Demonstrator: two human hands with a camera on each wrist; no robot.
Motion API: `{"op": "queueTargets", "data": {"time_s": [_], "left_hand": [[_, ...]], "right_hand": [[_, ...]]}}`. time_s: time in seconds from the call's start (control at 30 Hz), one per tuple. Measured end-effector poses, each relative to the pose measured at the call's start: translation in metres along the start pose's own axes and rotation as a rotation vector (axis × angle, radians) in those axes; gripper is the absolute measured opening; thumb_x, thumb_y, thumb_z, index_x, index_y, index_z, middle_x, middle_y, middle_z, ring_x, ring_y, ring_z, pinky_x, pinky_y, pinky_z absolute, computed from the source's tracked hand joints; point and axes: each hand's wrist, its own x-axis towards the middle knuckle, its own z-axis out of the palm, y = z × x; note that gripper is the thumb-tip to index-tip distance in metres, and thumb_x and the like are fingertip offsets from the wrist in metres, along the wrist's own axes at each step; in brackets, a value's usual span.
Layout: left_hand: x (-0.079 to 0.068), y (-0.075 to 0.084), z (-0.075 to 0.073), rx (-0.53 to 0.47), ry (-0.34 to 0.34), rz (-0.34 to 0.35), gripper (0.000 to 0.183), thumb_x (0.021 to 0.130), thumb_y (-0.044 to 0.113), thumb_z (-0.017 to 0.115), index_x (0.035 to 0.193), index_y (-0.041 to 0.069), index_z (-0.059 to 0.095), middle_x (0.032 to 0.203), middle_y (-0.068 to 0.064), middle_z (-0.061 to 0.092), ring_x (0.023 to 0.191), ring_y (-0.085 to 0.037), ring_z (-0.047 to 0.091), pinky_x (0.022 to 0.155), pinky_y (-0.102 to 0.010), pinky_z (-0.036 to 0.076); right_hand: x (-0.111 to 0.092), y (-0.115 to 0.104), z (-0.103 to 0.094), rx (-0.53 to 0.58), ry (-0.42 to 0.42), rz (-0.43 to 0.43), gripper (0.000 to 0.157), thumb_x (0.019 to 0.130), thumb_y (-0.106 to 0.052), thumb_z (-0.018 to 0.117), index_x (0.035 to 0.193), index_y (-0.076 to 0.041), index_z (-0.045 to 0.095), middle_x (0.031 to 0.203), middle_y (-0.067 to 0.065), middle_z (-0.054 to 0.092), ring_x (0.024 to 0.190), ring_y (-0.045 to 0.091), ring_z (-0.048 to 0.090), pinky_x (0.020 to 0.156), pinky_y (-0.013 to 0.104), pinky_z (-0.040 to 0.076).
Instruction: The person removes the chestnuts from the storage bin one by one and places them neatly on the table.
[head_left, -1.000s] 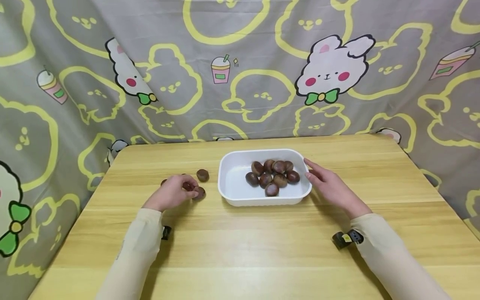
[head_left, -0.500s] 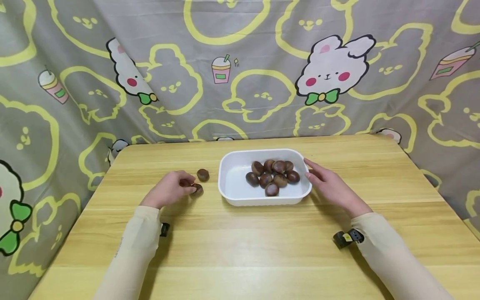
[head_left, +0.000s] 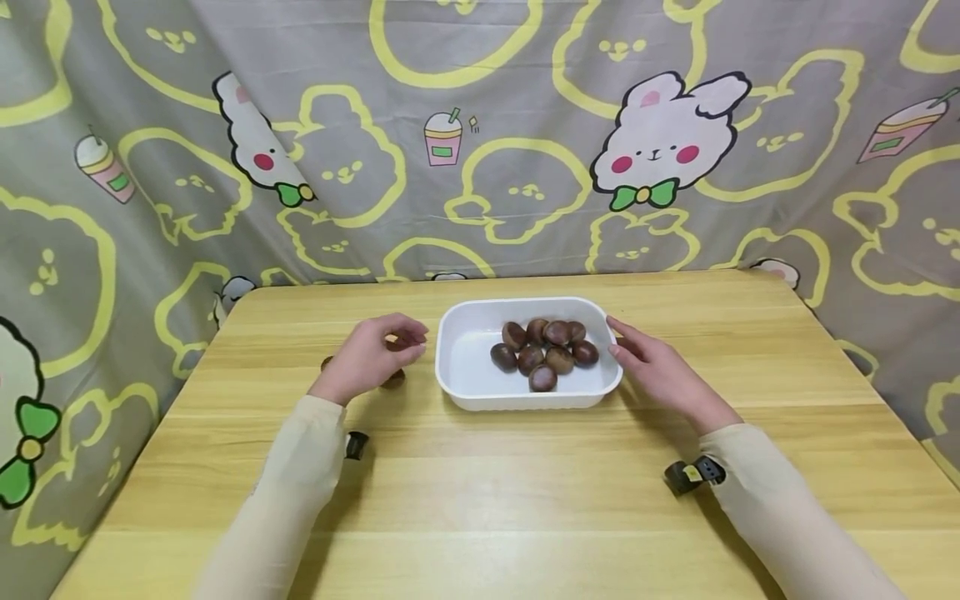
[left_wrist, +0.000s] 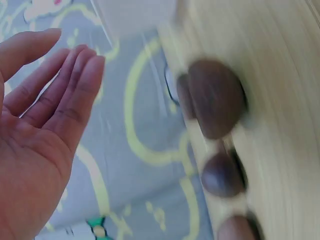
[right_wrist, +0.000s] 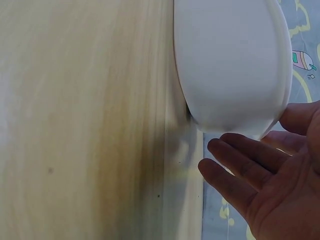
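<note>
My left hand hovers over the table left of the white plastic tray. Its fingers are relaxed and hold nothing, as the left wrist view shows. Beneath and beside it lie loose chestnuts, partly hidden by the hand in the head view; one chestnut shows below the fingers. Inside the tray several chestnuts sit grouped toward the right half. My right hand rests at the tray's right end, thumb and fingertips against the rim, the other fingers extended.
The wooden table runs back to a grey curtain with yellow cartoon outlines. Each wrist wears a small black camera on a strap.
My left hand has moved up and right from the loose chestnuts toward the tray, its fingers now loosened. The right hand stays against the tray, and the chestnuts inside keep their places.
</note>
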Motion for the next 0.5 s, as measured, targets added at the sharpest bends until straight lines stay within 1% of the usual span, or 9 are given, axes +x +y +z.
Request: {"op": "queueTargets", "data": {"time_s": [0.13,0.23,0.27,0.37,0.5], "left_hand": [[0.011,0.015,0.017,-0.061,-0.055,0.084,0.022,0.091,0.006,0.07,0.112,0.002,0.068,0.106,-0.008,0.066,0.101,-0.026,0.062,0.087,-0.036,0.052],[0.02,0.027,0.031,-0.073,-0.102,0.138,0.022,0.089,0.004,0.071,0.111,0.002,0.067,0.106,-0.007,0.065,0.104,-0.028,0.062,0.088,-0.032,0.052],[0.023,0.031,0.036,-0.071,-0.115,0.153,0.022,0.089,0.003,0.071,0.111,0.001,0.067,0.106,-0.006,0.065,0.104,-0.029,0.062,0.089,-0.032,0.052],[0.033,0.041,0.049,-0.048,-0.143,0.206,0.022,0.088,0.002,0.072,0.109,0.0,0.068,0.107,-0.011,0.065,0.104,-0.03,0.061,0.092,-0.031,0.05],[0.047,0.048,0.064,0.016,-0.161,0.239,0.021,0.087,0.002,0.072,0.107,-0.001,0.068,0.108,-0.015,0.066,0.103,-0.031,0.061,0.092,-0.035,0.049]], "right_hand": [[-0.001,0.001,0.0,0.003,0.002,0.008,0.055,0.107,-0.027,0.044,0.155,-0.009,0.026,0.143,0.028,0.044,0.131,0.043,0.041,0.108,0.057,0.03],[-0.001,0.0,0.0,0.009,0.006,-0.001,0.056,0.106,-0.027,0.045,0.155,-0.008,0.026,0.141,0.028,0.045,0.13,0.043,0.042,0.108,0.056,0.03],[-0.001,0.0,0.0,0.011,0.008,-0.005,0.056,0.106,-0.027,0.045,0.155,-0.007,0.026,0.141,0.028,0.045,0.13,0.043,0.043,0.108,0.056,0.03],[-0.001,0.001,0.0,0.015,0.009,-0.012,0.055,0.106,-0.025,0.045,0.155,-0.006,0.027,0.139,0.028,0.047,0.129,0.043,0.044,0.108,0.055,0.031],[-0.001,0.0,0.0,0.003,0.006,-0.014,0.055,0.106,-0.026,0.045,0.155,-0.006,0.027,0.14,0.028,0.047,0.13,0.043,0.043,0.108,0.056,0.03]]}}
